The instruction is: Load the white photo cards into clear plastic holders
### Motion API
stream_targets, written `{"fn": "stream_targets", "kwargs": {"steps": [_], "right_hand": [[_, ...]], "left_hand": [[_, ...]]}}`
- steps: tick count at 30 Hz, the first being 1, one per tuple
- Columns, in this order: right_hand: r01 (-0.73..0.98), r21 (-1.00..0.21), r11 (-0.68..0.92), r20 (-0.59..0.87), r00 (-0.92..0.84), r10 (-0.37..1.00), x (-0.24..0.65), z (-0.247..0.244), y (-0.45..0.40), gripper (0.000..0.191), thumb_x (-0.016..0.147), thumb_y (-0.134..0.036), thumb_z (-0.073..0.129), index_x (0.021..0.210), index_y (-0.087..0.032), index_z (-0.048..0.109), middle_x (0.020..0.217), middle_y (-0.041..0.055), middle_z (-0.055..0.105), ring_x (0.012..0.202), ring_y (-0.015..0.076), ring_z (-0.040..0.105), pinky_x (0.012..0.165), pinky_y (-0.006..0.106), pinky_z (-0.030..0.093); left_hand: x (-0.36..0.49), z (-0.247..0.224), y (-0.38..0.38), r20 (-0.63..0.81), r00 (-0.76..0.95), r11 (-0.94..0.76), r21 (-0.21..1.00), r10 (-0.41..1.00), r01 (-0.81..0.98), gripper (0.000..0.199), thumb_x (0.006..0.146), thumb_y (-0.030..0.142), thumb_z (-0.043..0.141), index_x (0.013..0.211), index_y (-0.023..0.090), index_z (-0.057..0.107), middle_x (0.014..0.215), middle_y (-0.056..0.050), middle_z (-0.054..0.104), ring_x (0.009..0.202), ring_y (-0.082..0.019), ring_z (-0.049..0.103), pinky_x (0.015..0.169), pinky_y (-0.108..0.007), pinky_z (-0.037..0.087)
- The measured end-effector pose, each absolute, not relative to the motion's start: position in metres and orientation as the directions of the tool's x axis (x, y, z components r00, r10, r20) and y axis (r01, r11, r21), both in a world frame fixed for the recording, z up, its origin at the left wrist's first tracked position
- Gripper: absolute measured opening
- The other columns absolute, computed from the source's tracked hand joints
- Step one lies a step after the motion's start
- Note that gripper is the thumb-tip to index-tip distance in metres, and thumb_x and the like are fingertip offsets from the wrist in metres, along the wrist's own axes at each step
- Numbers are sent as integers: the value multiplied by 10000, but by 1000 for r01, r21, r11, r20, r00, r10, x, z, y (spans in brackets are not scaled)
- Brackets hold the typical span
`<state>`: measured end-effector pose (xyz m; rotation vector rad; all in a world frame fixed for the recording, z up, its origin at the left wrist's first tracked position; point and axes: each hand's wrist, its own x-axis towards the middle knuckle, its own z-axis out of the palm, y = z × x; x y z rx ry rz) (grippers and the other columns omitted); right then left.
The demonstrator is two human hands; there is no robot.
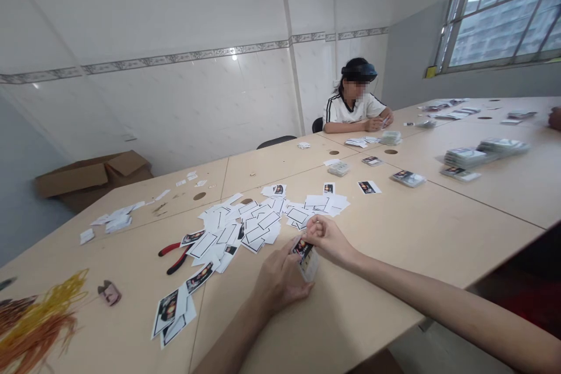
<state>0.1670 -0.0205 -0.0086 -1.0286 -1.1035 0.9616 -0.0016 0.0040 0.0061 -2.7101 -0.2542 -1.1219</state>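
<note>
Near the front edge of the table, my left hand (283,277) is wrapped round a small clear pack (309,266) with a dark printed card (303,250) on its face. The fingers of my right hand (323,236) are pinched together at the top end of that pack; whether they grip the card's edge is too small to tell. Just beyond both hands lies a loose heap of white cards (260,225), some with black outlines and some with dark pictures. More printed cards (169,310) lie to the left of my left forearm.
Red-handled pliers (175,257) touch the heap's left side. Yellow and orange strands (48,318) and a pink object (109,293) lie at the left. Stacked packs (465,157) stand at the right. Across the table (377,304) sits a person (355,106). A cardboard box (94,178) is behind.
</note>
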Motion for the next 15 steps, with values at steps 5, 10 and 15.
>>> {"fn": "stream_targets", "kwargs": {"steps": [5, 10, 15], "right_hand": [[-25, -959, 282, 273, 179, 945, 168, -9, -22, 253, 654, -272, 621, 814, -185, 446, 595, -47, 503, 509, 77, 460, 476, 192, 345], [14, -957, 290, 288, 165, 943, 169, -10, -21, 267, 668, -289, 604, 849, -186, 438, 603, -43, 501, 521, 86, 470, 480, 197, 354], [55, -948, 314, 319, 180, 931, 169, -7, -24, 274, 671, -291, 597, 861, -192, 425, 695, -34, 494, 498, 65, 438, 482, 201, 360]], "left_hand": [[-1, 6, 4, 710, 697, -969, -94, 97, 231, 375, 596, 329, 594, 904, 184, 436, 1062, -149, 573, 925, -227, 579, 665, -312, 518], [-2, 2, 8, 698, 710, -969, -101, 94, 227, 378, 611, 356, 582, 917, 194, 431, 1065, -141, 570, 907, -228, 583, 648, -328, 526], [-2, 1, 7, 697, 706, -967, -75, 124, 244, 362, 611, 351, 585, 910, 201, 448, 1061, -133, 574, 881, -225, 594, 643, -322, 525]]}}
